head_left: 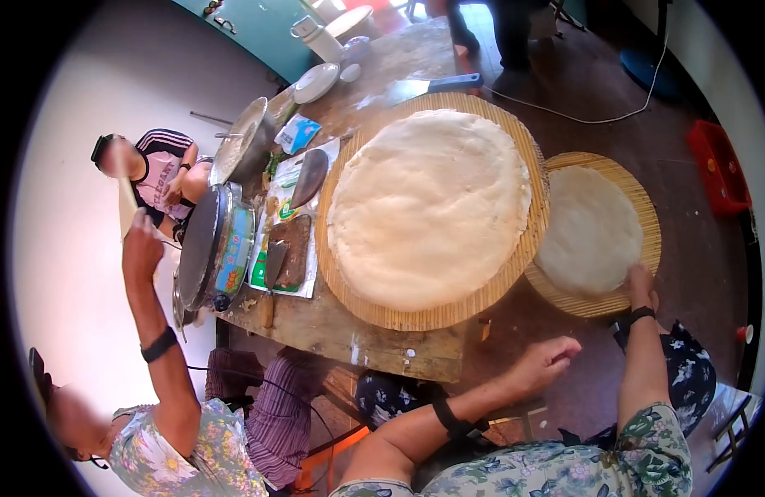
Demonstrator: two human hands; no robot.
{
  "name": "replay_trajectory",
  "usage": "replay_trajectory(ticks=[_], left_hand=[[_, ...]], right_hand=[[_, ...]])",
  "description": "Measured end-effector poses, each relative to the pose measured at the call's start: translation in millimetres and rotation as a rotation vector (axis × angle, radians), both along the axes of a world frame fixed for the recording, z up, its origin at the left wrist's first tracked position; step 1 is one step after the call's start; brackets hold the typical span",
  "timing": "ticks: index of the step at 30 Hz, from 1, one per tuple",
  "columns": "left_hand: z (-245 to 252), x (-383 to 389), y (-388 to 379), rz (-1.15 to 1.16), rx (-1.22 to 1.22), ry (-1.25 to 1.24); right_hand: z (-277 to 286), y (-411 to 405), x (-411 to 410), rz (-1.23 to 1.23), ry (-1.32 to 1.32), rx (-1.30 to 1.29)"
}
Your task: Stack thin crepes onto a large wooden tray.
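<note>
My right hand [641,287] is at the lower right rim of a smaller round woven tray [651,239], which carries a thin round flatbread [590,230]; the finger detail is blurred. My left hand [549,363] hangs in the air between the table corner and my lap, fingers curled, with nothing visible in it. In front of me, a large round woven tray [382,314] rests on the wooden table and holds a wide stack of pale flatbread [429,211]. A spatula with a blue handle [455,82] lies beyond its far edge.
At left, a co-worker's raised hand [143,248] holds a thin pale sheet beside a round electric griddle [199,248]. Near it are a metal bowl of batter [239,146], a dough scraper [310,178] and a small trowel [274,267]. Another person sits by the wall. A red crate [721,168] stands right.
</note>
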State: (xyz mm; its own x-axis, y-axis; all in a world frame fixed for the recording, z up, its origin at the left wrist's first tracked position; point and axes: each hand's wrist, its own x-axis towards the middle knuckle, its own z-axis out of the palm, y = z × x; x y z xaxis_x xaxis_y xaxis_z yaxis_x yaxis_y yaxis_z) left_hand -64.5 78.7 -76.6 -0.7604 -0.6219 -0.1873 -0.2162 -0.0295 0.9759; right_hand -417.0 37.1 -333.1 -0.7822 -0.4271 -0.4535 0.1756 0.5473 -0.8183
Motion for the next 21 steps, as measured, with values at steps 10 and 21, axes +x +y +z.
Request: replay_trajectory(ticks=[10,21], left_hand=[[0,-4,-1,-0.019,0.017,-0.004],[2,2,5,-0.011,0.069,-0.020]], right_hand=[[-7,0,4,0.199,0.609,0.217],[9,10,21,0.014,-0.330,-0.149]])
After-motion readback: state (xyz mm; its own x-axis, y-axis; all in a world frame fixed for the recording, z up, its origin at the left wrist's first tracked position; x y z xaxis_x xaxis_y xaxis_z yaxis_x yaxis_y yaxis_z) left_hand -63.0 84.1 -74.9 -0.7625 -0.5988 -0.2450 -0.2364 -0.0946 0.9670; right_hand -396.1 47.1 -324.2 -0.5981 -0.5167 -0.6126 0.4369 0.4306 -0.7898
